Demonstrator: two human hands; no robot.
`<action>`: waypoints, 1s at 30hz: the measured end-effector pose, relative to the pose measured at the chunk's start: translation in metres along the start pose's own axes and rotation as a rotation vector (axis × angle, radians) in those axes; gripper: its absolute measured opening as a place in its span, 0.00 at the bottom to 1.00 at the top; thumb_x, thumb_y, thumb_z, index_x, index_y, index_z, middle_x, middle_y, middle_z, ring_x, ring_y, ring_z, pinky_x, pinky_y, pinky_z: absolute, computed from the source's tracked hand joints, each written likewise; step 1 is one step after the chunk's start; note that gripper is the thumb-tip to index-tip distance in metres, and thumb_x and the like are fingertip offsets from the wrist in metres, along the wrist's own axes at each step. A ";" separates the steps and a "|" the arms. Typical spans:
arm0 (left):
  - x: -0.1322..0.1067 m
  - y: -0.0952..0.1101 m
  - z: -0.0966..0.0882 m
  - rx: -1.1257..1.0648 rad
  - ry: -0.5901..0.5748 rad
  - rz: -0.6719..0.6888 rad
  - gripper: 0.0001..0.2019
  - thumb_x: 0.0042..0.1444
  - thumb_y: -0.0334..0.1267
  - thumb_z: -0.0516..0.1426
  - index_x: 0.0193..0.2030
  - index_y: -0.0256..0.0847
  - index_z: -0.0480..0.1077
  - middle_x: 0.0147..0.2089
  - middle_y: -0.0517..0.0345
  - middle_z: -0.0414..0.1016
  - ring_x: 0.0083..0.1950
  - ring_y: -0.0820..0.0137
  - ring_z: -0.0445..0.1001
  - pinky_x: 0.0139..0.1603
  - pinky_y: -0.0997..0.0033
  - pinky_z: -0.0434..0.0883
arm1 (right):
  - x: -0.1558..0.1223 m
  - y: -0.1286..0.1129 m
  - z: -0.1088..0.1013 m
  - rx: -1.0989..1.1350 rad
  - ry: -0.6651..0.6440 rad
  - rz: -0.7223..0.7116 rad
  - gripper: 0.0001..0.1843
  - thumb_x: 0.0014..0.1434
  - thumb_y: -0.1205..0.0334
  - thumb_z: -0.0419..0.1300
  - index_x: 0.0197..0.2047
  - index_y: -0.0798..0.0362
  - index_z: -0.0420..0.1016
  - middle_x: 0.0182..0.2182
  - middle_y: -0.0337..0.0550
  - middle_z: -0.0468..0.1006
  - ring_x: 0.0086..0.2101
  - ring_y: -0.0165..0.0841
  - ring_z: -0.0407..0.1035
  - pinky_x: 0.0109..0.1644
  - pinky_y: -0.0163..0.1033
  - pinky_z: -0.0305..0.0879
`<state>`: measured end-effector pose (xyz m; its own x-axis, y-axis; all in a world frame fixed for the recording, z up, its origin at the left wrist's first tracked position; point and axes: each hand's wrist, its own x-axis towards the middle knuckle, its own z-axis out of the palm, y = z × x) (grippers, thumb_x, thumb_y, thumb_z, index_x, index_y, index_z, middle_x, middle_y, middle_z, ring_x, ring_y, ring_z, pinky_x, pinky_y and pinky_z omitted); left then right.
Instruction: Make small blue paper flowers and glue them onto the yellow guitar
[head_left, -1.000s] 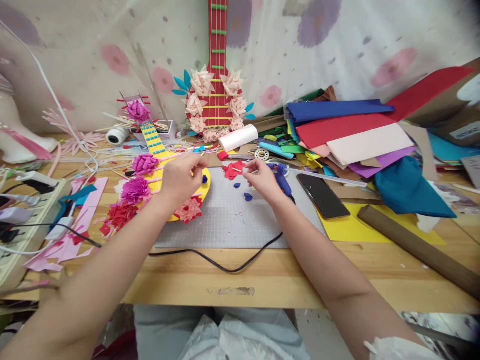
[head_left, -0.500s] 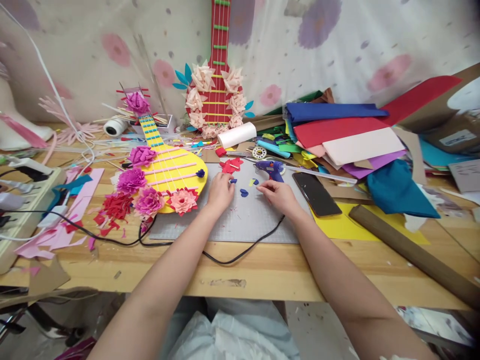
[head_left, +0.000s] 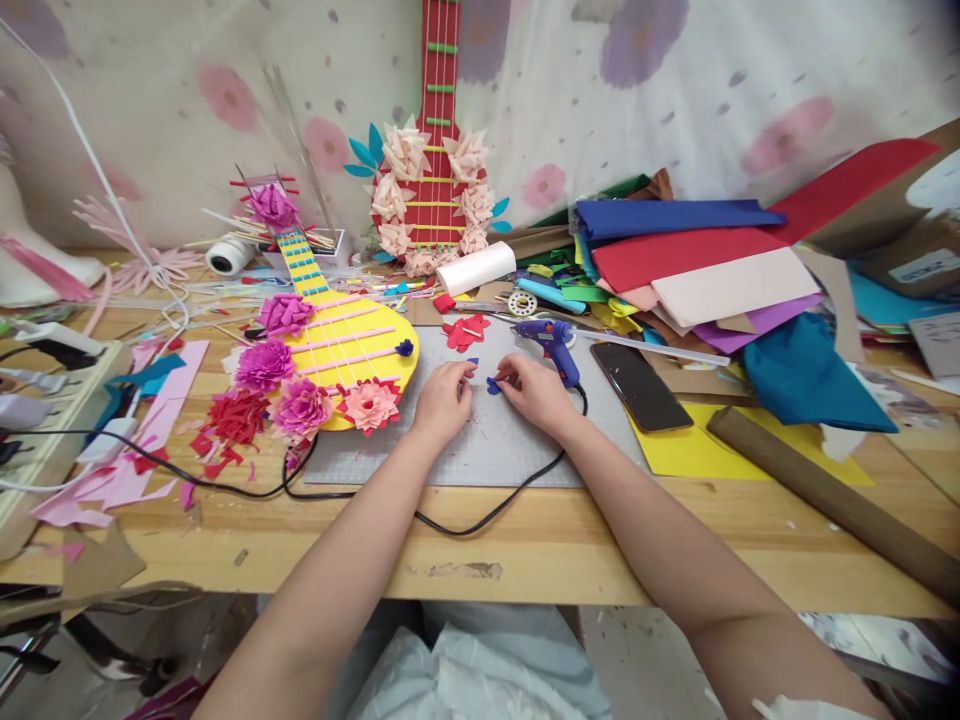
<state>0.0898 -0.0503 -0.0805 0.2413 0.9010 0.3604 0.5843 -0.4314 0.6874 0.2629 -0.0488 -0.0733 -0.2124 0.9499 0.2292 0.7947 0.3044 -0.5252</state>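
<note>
Over the grey cutting mat [head_left: 390, 460], both my hands are close together. My left hand [head_left: 444, 398] is closed, its thumb and fingers pinching a small blue paper piece [head_left: 472, 360]. My right hand [head_left: 536, 390] has its fingertips closed at another blue paper piece [head_left: 493, 386], low over the mat. Just behind the right hand lies a blue glue gun [head_left: 551, 345] with a black cord. To the left of my hands rests a yellow paper guitar [head_left: 341, 340] with pink and purple paper flowers and one small blue flower.
Red paper petals [head_left: 465, 331] lie at the mat's back edge. A black phone [head_left: 641, 385] and yellow sheet [head_left: 690, 455] are on the right, beside a brown roll [head_left: 817, 495]. Stacked coloured paper [head_left: 690, 255] fills the back right. A red guitar [head_left: 433, 205] stands behind; a power strip [head_left: 56, 440] is left.
My right hand has moved left, onto the blue piece that lay on the mat, and now covers the yellowish piece. My left hand stays nearly in place.
</note>
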 end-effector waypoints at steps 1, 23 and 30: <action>0.000 -0.001 0.000 -0.006 0.006 -0.007 0.17 0.49 0.23 0.50 0.45 0.40 0.69 0.43 0.52 0.74 0.44 0.68 0.72 0.49 0.65 0.69 | 0.000 0.001 0.000 0.007 0.004 0.010 0.11 0.52 0.70 0.55 0.40 0.49 0.67 0.34 0.40 0.79 0.31 0.32 0.71 0.35 0.37 0.61; 0.001 0.005 0.018 0.126 -0.068 0.050 0.20 0.50 0.29 0.56 0.51 0.40 0.63 0.42 0.51 0.71 0.46 0.63 0.68 0.50 0.61 0.65 | -0.003 0.001 0.005 0.103 0.061 0.055 0.09 0.51 0.65 0.57 0.38 0.50 0.68 0.33 0.40 0.79 0.32 0.32 0.73 0.36 0.38 0.65; 0.015 0.002 0.022 0.181 0.035 -0.078 0.17 0.50 0.26 0.52 0.49 0.38 0.63 0.42 0.49 0.72 0.47 0.62 0.69 0.51 0.60 0.64 | 0.001 0.001 0.007 0.152 0.123 0.155 0.08 0.52 0.64 0.57 0.38 0.48 0.67 0.31 0.39 0.80 0.31 0.32 0.74 0.39 0.40 0.67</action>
<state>0.1120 -0.0365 -0.0878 0.1641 0.9281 0.3343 0.7306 -0.3420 0.5910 0.2596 -0.0472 -0.0794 -0.0169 0.9732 0.2293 0.7154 0.1720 -0.6772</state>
